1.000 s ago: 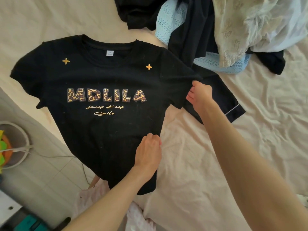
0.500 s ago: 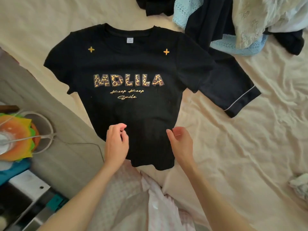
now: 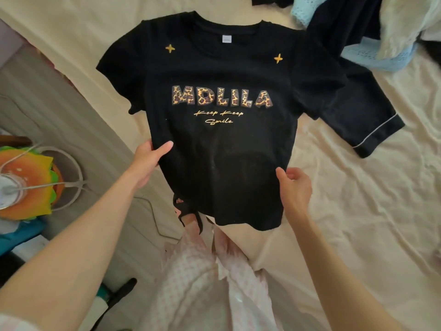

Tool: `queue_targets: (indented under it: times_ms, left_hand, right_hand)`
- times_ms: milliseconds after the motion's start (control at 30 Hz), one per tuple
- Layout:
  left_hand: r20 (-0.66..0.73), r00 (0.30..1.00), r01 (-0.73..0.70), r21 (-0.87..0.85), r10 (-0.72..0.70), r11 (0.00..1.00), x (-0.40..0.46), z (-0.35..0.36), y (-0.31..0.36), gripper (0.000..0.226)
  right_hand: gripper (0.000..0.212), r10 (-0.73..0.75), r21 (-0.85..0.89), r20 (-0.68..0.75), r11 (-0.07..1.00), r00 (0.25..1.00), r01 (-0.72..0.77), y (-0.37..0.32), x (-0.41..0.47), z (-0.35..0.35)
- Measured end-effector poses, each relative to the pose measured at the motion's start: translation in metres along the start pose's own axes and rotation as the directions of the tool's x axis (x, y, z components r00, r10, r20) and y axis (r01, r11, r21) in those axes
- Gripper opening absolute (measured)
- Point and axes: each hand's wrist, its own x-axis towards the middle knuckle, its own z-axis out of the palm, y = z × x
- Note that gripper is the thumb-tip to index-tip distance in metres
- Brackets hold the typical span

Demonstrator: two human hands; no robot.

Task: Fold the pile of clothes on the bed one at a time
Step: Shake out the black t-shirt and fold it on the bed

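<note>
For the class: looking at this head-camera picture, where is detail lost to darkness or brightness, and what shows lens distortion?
Head view: the black T-shirt is so dark its folds barely show, though the print stays sharp; the pale bed sheet is bright with soft crease shadows; both forearms widen strongly toward the bottom corners, a wide-angle effect; no marked blur.

cream bedsheet [image 3: 358,223], grey floor [image 3: 47,111]

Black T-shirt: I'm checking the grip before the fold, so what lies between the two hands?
In the head view, only the black T-shirt's lower front spans between the left hand and the right hand; nothing else lies on that stretch.
</note>
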Motion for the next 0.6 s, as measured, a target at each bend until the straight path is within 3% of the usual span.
queue_targets:
  times_ms: [133,233,367,467,600]
  left_hand:
    - [0.063,0.998,0.026,0.033,-0.028,0.999,-0.026,-0.007,-0.025,0.040]
    - [0.113,0.991,0.065,0.054,-0.071,0.996,-0.046,-0.018,-0.041,0.033]
    - [0.130,0.988,0.090,-0.044,-0.083,0.995,-0.063,-0.030,-0.047,0.022]
    - [0.075,0.996,0.054,-0.052,-0.050,0.997,-0.066,-0.040,-0.045,0.016]
    - [-0.015,0.999,0.030,-0.018,-0.030,0.999,-0.064,-0.050,-0.048,0.011]
  right_hand:
    - [0.016,0.034,0.159,0.068,0.986,0.997,-0.044,0.000,-0.011,-0.014]
    - [0.016,0.051,0.206,0.082,0.976,0.995,-0.067,-0.004,-0.016,-0.020]
    - [0.016,0.108,0.250,0.043,0.961,0.993,-0.115,-0.010,-0.014,-0.025]
    - [0.018,0.146,0.246,0.014,0.958,0.989,-0.145,-0.011,-0.008,-0.025]
    - [0.036,0.043,0.101,-0.029,0.994,0.999,-0.040,-0.008,0.000,-0.021]
